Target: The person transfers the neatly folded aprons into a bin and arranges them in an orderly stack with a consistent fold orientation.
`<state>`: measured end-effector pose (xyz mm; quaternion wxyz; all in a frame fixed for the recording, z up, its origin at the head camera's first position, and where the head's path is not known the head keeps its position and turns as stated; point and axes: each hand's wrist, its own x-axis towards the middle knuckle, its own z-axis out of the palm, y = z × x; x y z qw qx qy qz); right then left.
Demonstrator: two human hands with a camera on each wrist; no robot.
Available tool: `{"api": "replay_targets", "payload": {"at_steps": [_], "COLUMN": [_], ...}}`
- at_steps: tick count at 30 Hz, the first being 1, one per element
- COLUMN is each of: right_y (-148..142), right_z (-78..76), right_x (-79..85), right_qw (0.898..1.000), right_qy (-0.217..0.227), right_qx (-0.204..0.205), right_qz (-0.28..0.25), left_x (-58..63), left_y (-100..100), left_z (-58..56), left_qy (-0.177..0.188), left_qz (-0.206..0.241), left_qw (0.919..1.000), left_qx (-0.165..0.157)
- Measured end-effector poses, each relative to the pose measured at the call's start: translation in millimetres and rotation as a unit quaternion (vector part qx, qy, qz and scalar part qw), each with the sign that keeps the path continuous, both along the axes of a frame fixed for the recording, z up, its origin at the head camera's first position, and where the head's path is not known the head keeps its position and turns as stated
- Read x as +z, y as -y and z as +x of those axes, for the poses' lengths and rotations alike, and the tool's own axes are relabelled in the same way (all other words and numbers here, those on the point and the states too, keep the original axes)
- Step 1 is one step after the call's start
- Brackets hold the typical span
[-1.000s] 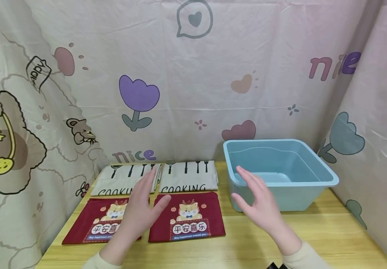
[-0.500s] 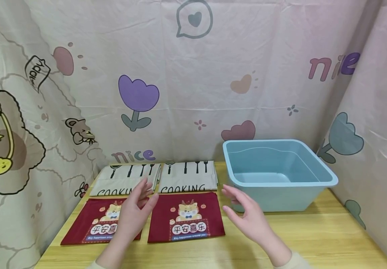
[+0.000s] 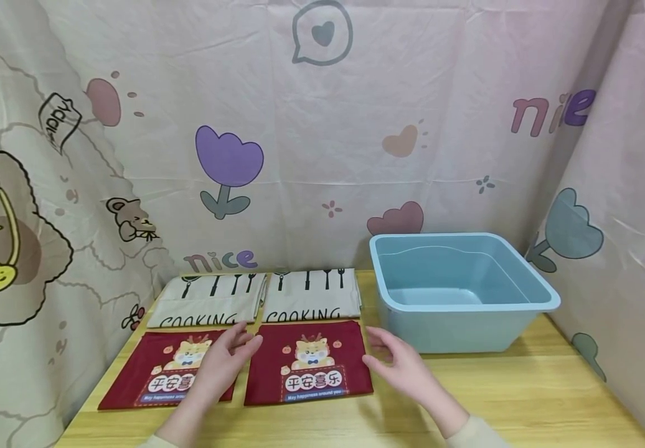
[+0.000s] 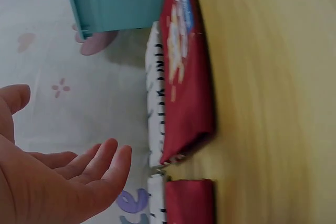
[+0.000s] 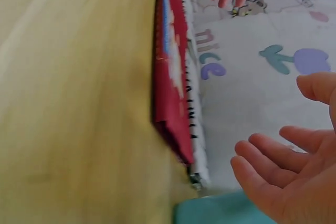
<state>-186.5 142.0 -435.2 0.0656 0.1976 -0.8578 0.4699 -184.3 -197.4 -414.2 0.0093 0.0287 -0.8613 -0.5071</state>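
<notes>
A folded red cloth (image 3: 309,361) with a cartoon animal and Chinese characters lies flat on the table, between my two hands. My left hand (image 3: 223,364), fingers loosely bent, hovers over the gap on its left side and partly covers a second, matching red cloth (image 3: 132,367). Off the right edge of the first cloth is my right hand (image 3: 403,367), its palm facing inward. Both wrist views show the palms empty and apart from the cloth (image 4: 191,98). Behind the red pair lie two folded white cloths, the left one (image 3: 205,302) and the right one (image 3: 311,297), printed with utensils and "COOKING".
A light blue plastic tub (image 3: 468,330) stands at the back right, beyond my right hand. The wooden table (image 3: 502,404) reaches toward me. A printed curtain (image 3: 311,143) hangs behind the table and along both sides.
Both hands have come down toward the table. The right hand has also shifted left, from in front of the tub to beside the right red cloth. The cloths and tub have stayed put.
</notes>
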Motion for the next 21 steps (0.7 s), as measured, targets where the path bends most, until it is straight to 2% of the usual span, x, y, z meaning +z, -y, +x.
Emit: {"api": "replay_targets", "payload": {"at_steps": [6,10,13,21], "right_y": [-2,-3,-3,0], "right_z": [-7.1,-10.3,-13.7,-21.6], "right_x": [-15.5,-22.0,-26.4,-32.8], "right_qw": [0.998,0.994,0.991,0.973], "right_qy": [0.061,0.103,0.127,0.208], "right_qx": [-0.015,-0.019,-0.018,-0.028], "right_qz": [0.004,-0.010,-0.029,-0.096], "left_x": [-11.7,-18.9,-23.2,-27.3], "left_y": [5,7,8,7], "left_z": [-4.5,-6.3,-8.2,-12.8], "left_qy": [0.037,0.047,0.062,0.105], "left_qz": [-0.001,-0.005,0.009,0.027], "left_qw": [0.9993,0.9989,0.9980,0.9941], "left_qx": [-0.003,-0.006,-0.009,-0.010]}}
